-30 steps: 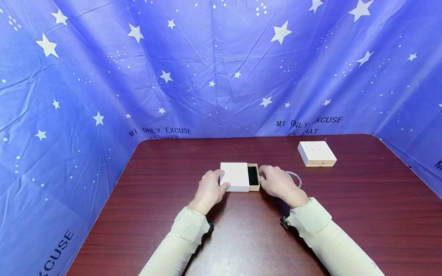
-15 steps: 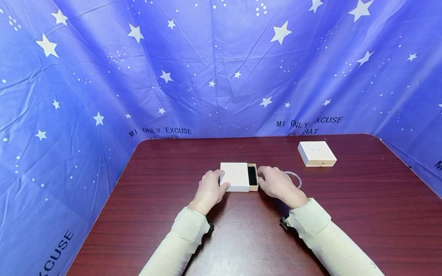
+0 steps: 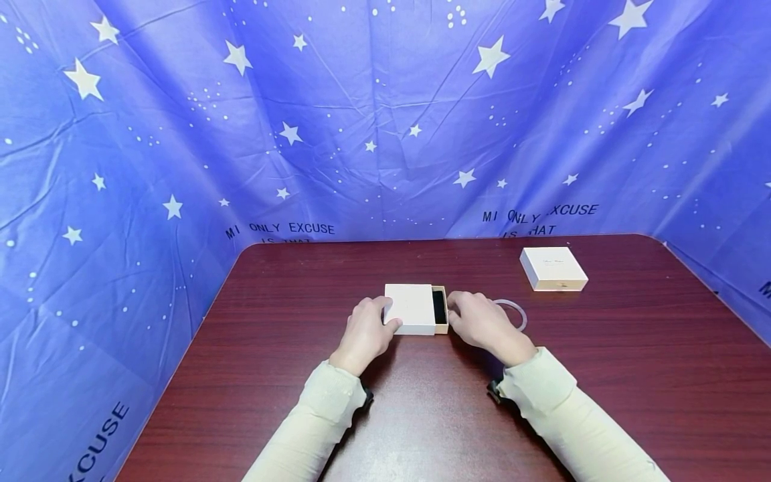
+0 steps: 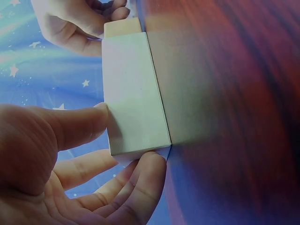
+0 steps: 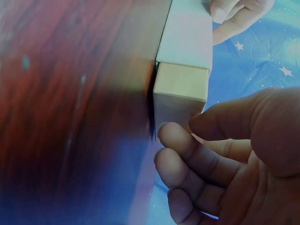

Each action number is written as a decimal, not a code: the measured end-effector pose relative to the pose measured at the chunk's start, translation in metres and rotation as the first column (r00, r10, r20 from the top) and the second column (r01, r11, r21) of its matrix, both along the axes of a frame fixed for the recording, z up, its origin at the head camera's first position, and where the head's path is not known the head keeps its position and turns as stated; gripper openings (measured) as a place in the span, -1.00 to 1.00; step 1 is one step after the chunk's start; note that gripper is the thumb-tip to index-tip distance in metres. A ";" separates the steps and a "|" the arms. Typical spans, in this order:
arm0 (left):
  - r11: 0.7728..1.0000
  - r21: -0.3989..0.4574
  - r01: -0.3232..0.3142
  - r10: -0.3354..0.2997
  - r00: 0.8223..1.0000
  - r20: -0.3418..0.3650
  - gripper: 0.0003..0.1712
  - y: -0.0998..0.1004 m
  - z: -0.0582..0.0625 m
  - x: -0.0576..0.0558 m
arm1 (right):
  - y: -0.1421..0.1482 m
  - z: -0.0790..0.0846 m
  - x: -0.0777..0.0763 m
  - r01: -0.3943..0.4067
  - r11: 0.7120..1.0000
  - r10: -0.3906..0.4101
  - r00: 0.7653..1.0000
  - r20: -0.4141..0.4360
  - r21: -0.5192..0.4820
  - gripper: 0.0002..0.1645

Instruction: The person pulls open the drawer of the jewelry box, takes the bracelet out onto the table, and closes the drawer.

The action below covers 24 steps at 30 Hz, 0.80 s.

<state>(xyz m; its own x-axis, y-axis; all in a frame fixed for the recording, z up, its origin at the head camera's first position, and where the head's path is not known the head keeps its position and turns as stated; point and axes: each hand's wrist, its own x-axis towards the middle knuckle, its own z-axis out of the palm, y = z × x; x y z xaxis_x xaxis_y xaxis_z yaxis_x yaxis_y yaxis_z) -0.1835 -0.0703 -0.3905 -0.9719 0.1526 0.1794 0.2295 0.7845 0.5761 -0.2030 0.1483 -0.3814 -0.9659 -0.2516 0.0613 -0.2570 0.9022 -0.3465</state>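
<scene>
L hand (image 3: 363,329) grips white box sleeve (image 3: 413,308); R hand (image 3: 482,320), loosely bent & gripping nothing, is at drawer (image 5: 181,82) end. Off-centre push could prob. jam it.

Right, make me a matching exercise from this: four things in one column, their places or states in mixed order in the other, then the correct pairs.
Column one
1. left hand
2. right hand
3. inner tray
4. separate box

Column two
A. partly out of the white sleeve
B. grips the white sleeve
C. closed, toward the far right of the table
D. at the inner tray's exposed end

Pairs: 1-B, 2-D, 3-A, 4-C
</scene>
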 end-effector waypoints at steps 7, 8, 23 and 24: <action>1.000 0.002 0.002 -0.002 1.000 -0.001 -0.54 0.000 0.000 0.000 | -0.003 0.000 0.001 -0.005 1.000 0.005 1.000 -0.001 0.008 -0.79; 1.000 0.002 0.002 -0.002 1.000 -0.001 -0.54 0.000 0.000 0.000 | -0.003 0.000 0.001 -0.006 1.000 0.006 1.000 0.001 0.009 -0.78; 1.000 0.000 -0.006 0.006 1.000 0.010 -0.53 0.000 -0.001 -0.001 | -0.006 0.000 0.004 -0.011 1.000 0.011 1.000 -0.010 0.006 -0.79; 1.000 0.001 -0.006 0.006 1.000 0.011 -0.53 0.000 -0.001 0.000 | -0.007 -0.001 0.004 -0.012 1.000 0.012 1.000 -0.010 0.006 -0.79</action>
<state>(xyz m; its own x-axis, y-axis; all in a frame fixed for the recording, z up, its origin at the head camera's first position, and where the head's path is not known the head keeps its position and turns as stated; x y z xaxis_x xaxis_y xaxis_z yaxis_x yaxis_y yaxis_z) -0.1839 -0.0699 -0.3913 -0.9746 0.1470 0.1692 0.2190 0.7852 0.5792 -0.1991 0.1417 -0.3822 -0.9621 -0.2639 0.0694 -0.2715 0.9010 -0.3383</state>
